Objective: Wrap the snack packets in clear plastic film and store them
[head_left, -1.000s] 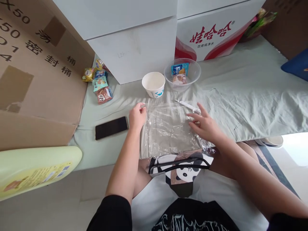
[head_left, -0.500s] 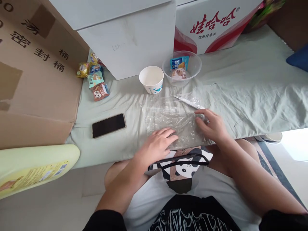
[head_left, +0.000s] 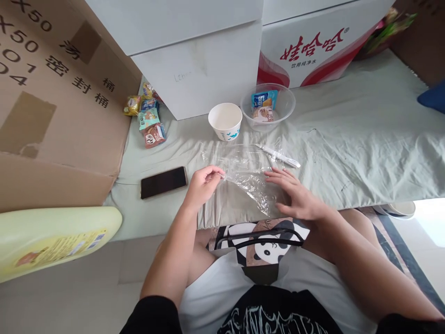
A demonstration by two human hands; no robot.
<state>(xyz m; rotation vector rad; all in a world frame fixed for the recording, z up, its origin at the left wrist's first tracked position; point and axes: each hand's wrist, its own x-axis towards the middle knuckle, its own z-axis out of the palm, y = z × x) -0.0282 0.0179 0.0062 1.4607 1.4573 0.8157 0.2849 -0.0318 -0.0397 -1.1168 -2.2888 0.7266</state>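
Observation:
A clear plastic film (head_left: 245, 178) lies crumpled on the pale green cloth, its near left part lifted and folded over. My left hand (head_left: 204, 183) pinches the film's left edge between thumb and fingertips. On the right side, my right hand (head_left: 294, 192) rests with its fingers apart over the film, near its folded edge; whether it presses on it is hard to see. Just beyond that hand lies a white-handled knife (head_left: 278, 155), slanting, partly over the film. Behind the film stand a white paper bowl (head_left: 225, 121) and a clear plastic bowl (head_left: 287, 109) holding snack packets (head_left: 263, 107).
A dark phone (head_left: 163, 182) lies left of the film. Several wrapped snacks (head_left: 149, 119) sit by a large cardboard box (head_left: 62, 139). White boxes (head_left: 208, 74) wall off the back. A yellow bottle (head_left: 59, 239) is at lower left, and a panda-print bag (head_left: 264, 246) on my lap.
My left hand has moved up and left from lying flat and now pinches the film, folding its near left side over. My right hand has shifted slightly left, away from the knife handle.

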